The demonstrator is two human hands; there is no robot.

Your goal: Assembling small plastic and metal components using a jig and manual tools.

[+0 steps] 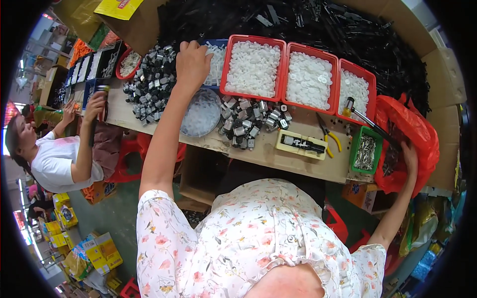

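Observation:
At the far side of the bench, my left hand (193, 64) reaches over the blue tray (216, 67) of small white parts, beside a big pile of small metal motors (151, 82). Its fingers are curled and the tips are hidden. My right hand (410, 158) is closed round the end of a slim black-handled screwdriver (385, 133), in front of a red plastic bag (412, 124). The tool slants toward the far left. Between my arms, a black assembly (304, 144) lies in a cream holder (283, 145). A smaller motor heap (251, 121) is left of it.
Three red trays (284, 74) of white parts stand behind. Yellow-handled pliers (328, 134), a green tray (380, 159) of metal pins and a round dish (201, 113) lie nearer. Black parts (323, 30) heap at the back. A co-worker (62, 154) sits at left.

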